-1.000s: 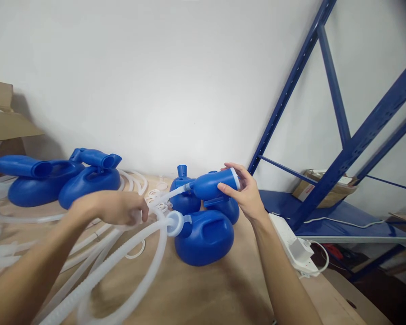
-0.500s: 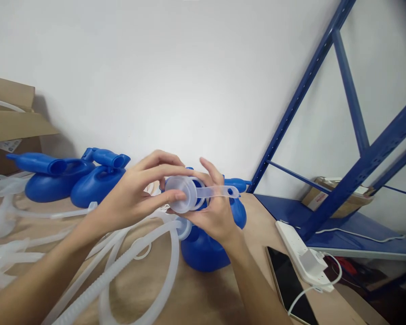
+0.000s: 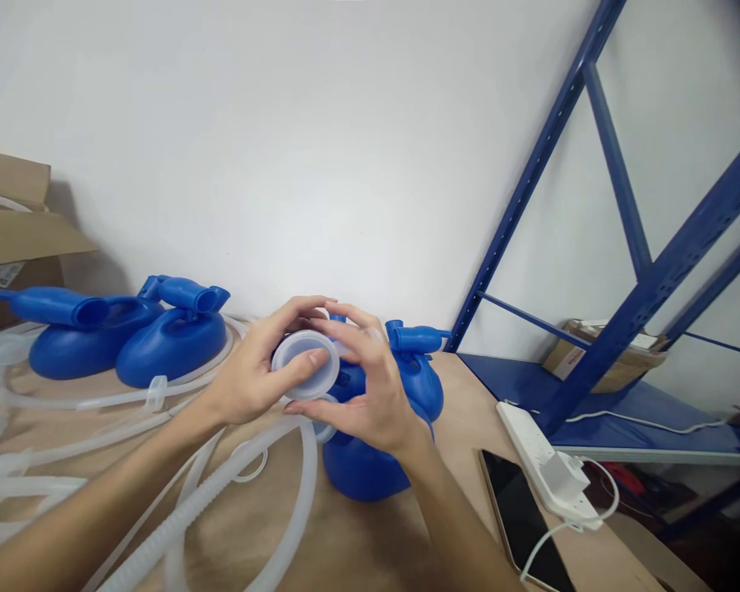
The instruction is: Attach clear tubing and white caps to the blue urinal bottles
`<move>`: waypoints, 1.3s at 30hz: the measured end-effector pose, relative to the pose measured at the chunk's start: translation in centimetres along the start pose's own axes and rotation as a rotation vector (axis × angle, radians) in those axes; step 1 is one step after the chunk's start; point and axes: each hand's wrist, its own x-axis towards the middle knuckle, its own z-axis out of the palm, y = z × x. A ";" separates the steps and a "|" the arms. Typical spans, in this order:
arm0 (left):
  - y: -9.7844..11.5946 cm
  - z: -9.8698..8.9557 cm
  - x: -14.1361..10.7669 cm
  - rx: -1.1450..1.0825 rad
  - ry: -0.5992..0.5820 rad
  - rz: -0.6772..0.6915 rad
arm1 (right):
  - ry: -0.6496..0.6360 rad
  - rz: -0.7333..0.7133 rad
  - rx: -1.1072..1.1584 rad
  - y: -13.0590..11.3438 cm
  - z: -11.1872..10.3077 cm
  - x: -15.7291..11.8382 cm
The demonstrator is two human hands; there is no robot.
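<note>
Between my two hands is a round translucent plastic cap (image 3: pixel 324 378), its hollow side facing me. My left hand (image 3: pixel 247 378) grips it from the left, the thumb pressed inside the rim and the fingers behind. My right hand (image 3: pixel 376 390) curls round its right side, thumb below and fingers over the top; part of the cap is hidden there. Just under the hands stands a blue plastic bottle (image 3: pixel 363 473), with another blue bottle (image 3: pixel 423 386) behind it. A translucent ribbed hose (image 3: pixel 203 497) runs across the table up to a clear fitting below the cap.
Two blue bottles with spouts (image 3: pixel 173 349) stand at the left among more translucent tubing (image 3: pixel 104 401). A cardboard box (image 3: pixel 12 185) is at the far left. On the right lie a phone (image 3: pixel 521 518) and a white power strip (image 3: pixel 527 436), beside a blue metal shelf (image 3: pixel 499 378).
The cap has turned so its hollow side faces me, and its holed strap no longer shows clearly. My right fingers have closed in over it. Both hands sit slightly further left.
</note>
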 end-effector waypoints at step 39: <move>0.1 -0.9 -0.3 0.943 -0.084 0.008 | 0.059 0.172 -0.166 -0.5 -0.9 -0.7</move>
